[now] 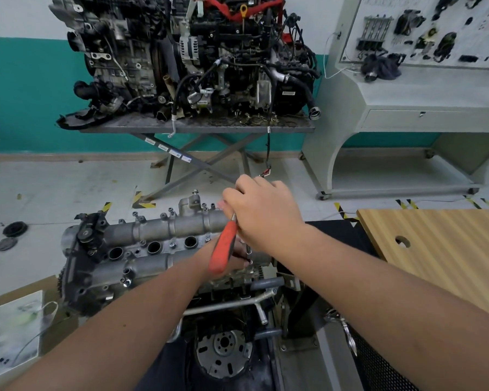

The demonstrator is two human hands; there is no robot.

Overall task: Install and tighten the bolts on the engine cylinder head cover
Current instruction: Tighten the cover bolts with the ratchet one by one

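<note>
The grey cylinder head cover (153, 244) lies across the engine in front of me, with three round plug holes and several bolts standing along its edges. My right hand (263, 213) grips the head end of a red-handled ratchet wrench (223, 246) above the cover's right part. My left hand (232, 258) sits under the wrench at the cover's near right side, mostly hidden by the red handle; a knurled metal piece (248, 249) shows beside its fingers. What the left hand holds cannot be made out.
A second engine (195, 60) stands on a scissor-leg stand behind. A grey training panel cabinet (424, 88) is at the back right. A wooden board (441, 249) with a hole lies to my right, a cardboard box with plastic (14, 328) at lower left.
</note>
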